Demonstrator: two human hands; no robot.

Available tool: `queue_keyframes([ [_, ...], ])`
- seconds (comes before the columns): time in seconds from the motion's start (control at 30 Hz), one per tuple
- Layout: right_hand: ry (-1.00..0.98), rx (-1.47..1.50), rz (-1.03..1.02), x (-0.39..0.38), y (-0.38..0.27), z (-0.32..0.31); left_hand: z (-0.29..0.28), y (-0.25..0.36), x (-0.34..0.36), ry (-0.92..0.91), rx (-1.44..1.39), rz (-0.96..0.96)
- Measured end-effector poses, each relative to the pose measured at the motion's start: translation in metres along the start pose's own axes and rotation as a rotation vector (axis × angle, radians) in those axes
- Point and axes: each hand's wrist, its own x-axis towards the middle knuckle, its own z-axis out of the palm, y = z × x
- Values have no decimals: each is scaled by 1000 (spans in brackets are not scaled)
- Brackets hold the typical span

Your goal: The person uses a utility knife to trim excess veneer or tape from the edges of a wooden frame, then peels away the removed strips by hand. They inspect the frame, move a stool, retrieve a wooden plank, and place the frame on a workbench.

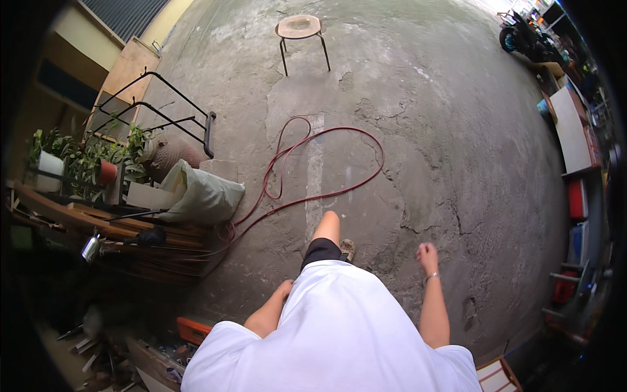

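A: What is lying nearest the hands here?

B: The red hose (307, 176) is sprawling over the concrete floor (457, 130) ahead of both hands, well apart from them. It is looping in a wide oval whose long axis is running left to right in front of the person, with one tail trailing back toward the left hand's side, under the pale sack (206, 196) by the wooden bench (98, 228).

A: And the hands themselves?

B: The right hand (427, 253) is hanging loosely curled at the side, holding nothing. The left hand (285, 287) is sitting against the white shirt, partly hidden; I cannot tell how far it is open, and nothing is showing in it.

A: What could be going wrong?

B: I am judging that the foot (347, 248) stepping forward between the hands is heading toward the near loop; catching it could be tripping the person or dragging the hose. The stool (300, 29) is standing far beyond, well out of the way.
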Motion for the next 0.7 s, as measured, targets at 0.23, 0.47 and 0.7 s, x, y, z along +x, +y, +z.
queue_keyframes([
  [0.23, 19, -46, -55, 199, -148, 8, -54, 161, 92, 49, -64, -54],
  [0.47, -346, -252, 456, 244, -190, 63, -211, 497, 209, 422, -28, 472],
  [0.7, -364, -481, 302, 367, -301, 95, -328, 725, 227, 399, -435, 751],
])
